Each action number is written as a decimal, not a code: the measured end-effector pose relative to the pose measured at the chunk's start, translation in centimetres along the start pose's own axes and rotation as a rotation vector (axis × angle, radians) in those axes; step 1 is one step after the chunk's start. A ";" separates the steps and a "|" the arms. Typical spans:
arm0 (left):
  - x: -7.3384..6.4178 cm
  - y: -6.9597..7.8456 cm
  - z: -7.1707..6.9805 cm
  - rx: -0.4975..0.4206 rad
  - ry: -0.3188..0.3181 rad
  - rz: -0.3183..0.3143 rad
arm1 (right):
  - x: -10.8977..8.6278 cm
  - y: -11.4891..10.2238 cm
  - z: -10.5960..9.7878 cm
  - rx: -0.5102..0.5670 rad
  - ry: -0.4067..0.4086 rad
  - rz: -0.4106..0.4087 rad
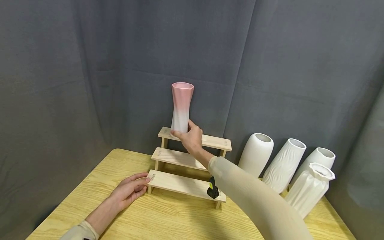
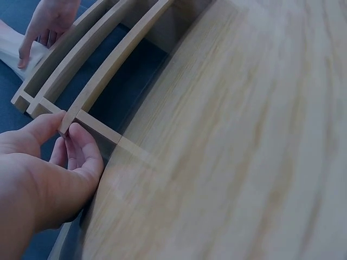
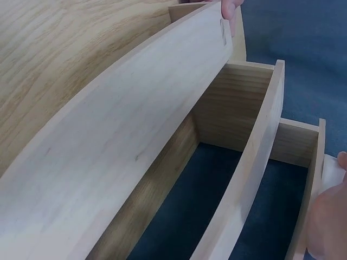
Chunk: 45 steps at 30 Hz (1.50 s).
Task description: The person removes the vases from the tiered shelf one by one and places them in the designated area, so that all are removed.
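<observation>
My right hand (image 1: pixel 191 136) grips a tall pink-and-white vase (image 1: pixel 181 106) low on its body, thumb at one side. The vase stands upright at the left end of the top step of a three-tier wooden shelf stand (image 1: pixel 186 185). With thumb and fingers my left hand (image 1: pixel 130 190) pinches the left end of the lowest step; the left wrist view shows this hand (image 2: pixel 54 173) at the board's corner. Only a white sliver of the vase (image 3: pixel 332 172) shows beside my right hand (image 3: pixel 328 222) in the right wrist view.
Several white vases stand on the right side of the wooden table (image 1: pixel 99 190): a smooth one (image 1: pixel 256 155), a wavy-ribbed one (image 1: pixel 285 165) and a pleated one (image 1: pixel 310 190) among them. A small black object (image 1: pixel 213 189) shows at my right sleeve. Behind hangs a grey curtain (image 1: pixel 135 66).
</observation>
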State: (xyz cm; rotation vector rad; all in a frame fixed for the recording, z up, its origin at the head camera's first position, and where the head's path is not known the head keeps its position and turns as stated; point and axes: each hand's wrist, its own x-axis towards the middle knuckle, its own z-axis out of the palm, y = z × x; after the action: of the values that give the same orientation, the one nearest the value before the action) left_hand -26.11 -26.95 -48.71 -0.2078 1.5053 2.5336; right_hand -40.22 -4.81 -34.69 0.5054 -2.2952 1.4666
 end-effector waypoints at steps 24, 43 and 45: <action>0.0 0.4 -1.4 0.004 -0.033 -0.025 | -2.3 -3.1 -3.0 -0.081 -0.071 -0.043; 0.5 0.8 -3.4 0.000 0.014 -0.035 | -6.1 -4.0 -7.5 -0.051 -0.123 -0.007; 0.5 0.8 -3.6 0.005 0.017 -0.037 | -6.6 -3.8 -8.0 -0.058 -0.119 0.001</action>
State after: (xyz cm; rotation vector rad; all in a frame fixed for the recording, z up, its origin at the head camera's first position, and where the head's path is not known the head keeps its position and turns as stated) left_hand -26.72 -30.42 -49.84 -0.2551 1.4994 2.5057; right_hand -31.69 1.70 -31.81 0.5886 -2.4221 1.4006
